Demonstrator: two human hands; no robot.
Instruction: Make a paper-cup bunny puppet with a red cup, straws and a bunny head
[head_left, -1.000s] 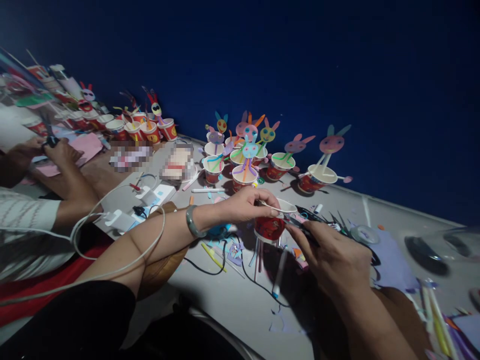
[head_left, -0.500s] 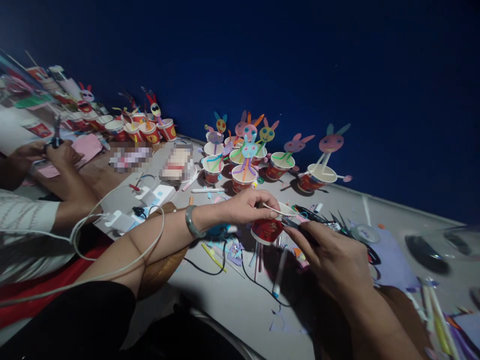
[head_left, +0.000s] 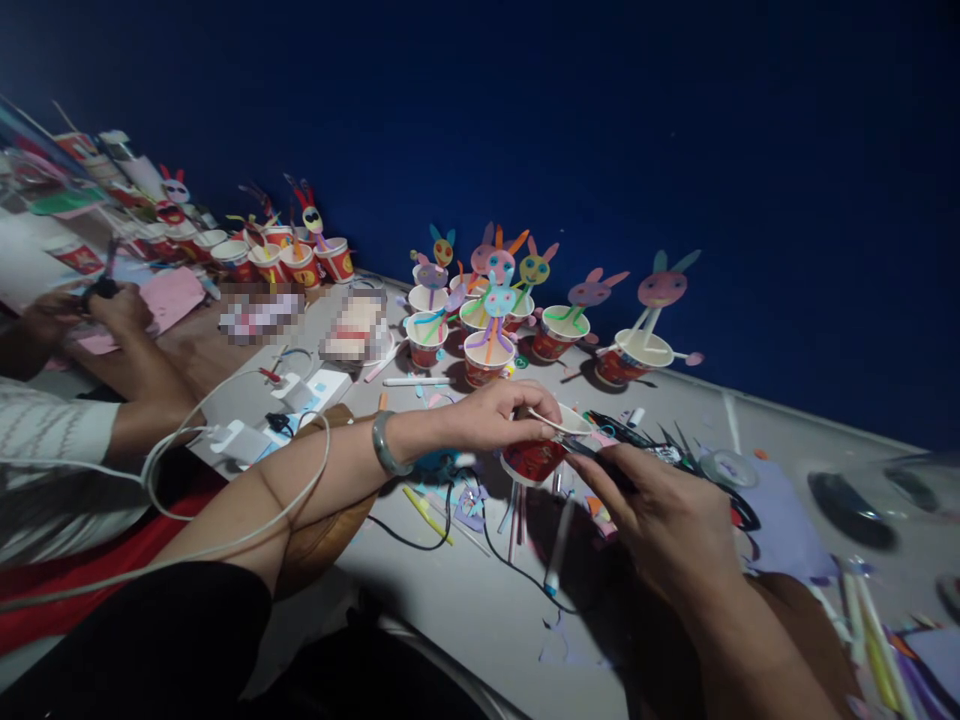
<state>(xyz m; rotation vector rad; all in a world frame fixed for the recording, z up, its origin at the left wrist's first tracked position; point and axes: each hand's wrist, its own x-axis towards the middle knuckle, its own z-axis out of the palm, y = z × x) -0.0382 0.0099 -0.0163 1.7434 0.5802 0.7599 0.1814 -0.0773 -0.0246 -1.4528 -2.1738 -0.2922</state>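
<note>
My left hand (head_left: 506, 415) reaches in from the left and pinches the rim of a red and white paper cup (head_left: 529, 462). The cup is held a little above the table. My right hand (head_left: 664, 500) is closed round a dark slim tool (head_left: 583, 450), whose tip meets the cup at its rim; the fingers hide most of the tool, so its kind is not clear. Below the cup lie thin straws (head_left: 513, 525) and a white marker with a blue end (head_left: 559, 550).
Behind my hands stand several cups with paper rabbit figures, one at the right (head_left: 634, 355). A power strip (head_left: 319, 395) and white cable (head_left: 161, 460) lie left. A co-worker's hands (head_left: 112, 305) hold black-handled scissors. Purple paper (head_left: 787, 520) lies right.
My hands stay nearly in place, with the cup tilting very slightly against the tool. The co-worker's hands and scissors have shifted a little.
</note>
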